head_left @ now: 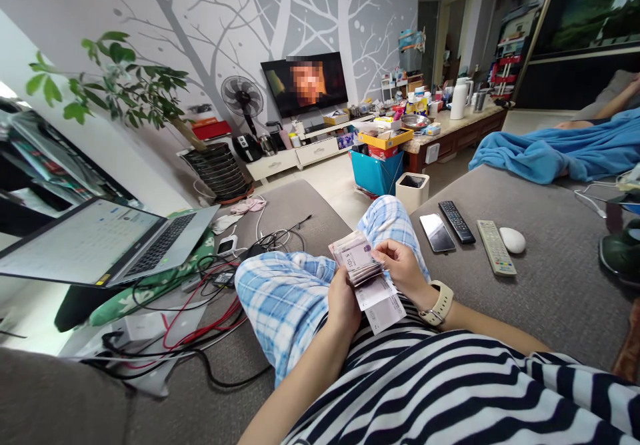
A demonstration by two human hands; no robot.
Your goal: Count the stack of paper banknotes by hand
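A stack of banknotes [354,258] is held over my lap, its top note pale purple with a "5" printed on it. My left hand [343,301] is wrapped round the lower left side of the stack. With fingers pinched at the right edge of the notes, my right hand [401,266] grips the stack too; a cream watch [439,303] is on that wrist. Below the stack, a few loose banknotes [384,308] hang down against the striped shirt [440,371]. Checked trousers [280,288] lie under both hands.
On the sofa at right lie a phone [437,233], a black remote [457,222], a beige remote [496,248] and a white mouse [513,239]. Left are a laptop [165,241] and tangled cables [220,311]. Ahead stand a blue box [375,170] and a bin [412,191].
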